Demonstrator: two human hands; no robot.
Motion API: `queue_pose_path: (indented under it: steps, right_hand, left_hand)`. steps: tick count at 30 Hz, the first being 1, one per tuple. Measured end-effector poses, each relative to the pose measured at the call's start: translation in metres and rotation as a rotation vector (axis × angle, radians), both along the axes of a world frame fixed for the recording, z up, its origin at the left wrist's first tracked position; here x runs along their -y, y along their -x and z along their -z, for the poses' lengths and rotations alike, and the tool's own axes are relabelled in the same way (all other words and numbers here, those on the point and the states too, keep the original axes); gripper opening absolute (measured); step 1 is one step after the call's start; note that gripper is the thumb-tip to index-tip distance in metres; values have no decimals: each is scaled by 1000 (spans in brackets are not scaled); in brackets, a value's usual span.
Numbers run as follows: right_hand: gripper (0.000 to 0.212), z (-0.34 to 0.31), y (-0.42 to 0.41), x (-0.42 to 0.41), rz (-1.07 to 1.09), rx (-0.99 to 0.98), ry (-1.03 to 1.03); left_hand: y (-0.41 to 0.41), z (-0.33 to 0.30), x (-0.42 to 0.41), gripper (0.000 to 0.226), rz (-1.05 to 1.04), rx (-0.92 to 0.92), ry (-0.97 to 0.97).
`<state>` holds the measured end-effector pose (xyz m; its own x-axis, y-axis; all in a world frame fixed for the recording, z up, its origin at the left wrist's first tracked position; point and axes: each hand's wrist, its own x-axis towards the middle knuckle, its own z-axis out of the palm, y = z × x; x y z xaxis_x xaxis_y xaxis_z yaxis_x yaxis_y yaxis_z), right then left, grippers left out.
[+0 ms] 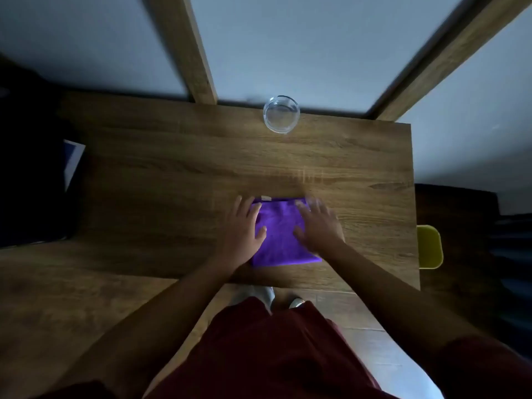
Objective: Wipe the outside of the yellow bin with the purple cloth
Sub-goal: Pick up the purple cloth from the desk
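purple cloth lies folded flat near the front edge of the wooden worktop, its long axis pointing away from the person. left hand and right hand rest on it, each grip open with straight fingers, holding nothing. yellow bin shows past the worktop's right edge

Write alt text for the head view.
Both hands, left hand and right hand, lie flat with fingers spread on a folded purple cloth on a wooden table. A yellow bin shows past the table's right edge.
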<state>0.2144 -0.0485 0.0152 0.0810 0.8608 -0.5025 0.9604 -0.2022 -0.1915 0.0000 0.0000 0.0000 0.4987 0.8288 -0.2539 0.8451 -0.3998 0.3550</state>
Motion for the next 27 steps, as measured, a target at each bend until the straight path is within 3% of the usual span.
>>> queue_pose_path:
  steps: [10,17,22,27]
  right_hand:
    - [76,16,-1,-11,-135,120,75]
    - [70,19,3,-5,-77,130,28]
    - [41,14,5,5,46,33,-41]
    - [31,-11,-14,28,164,-156,-92]
  left_hand:
    - [-11,7,-25,80,149,-279,47]
    - [-20,5,-15,58,141,-273,11]
    - [-20,2,-8,47,1,-132,101]
    - [-17,-18,12,43,-172,119,274]
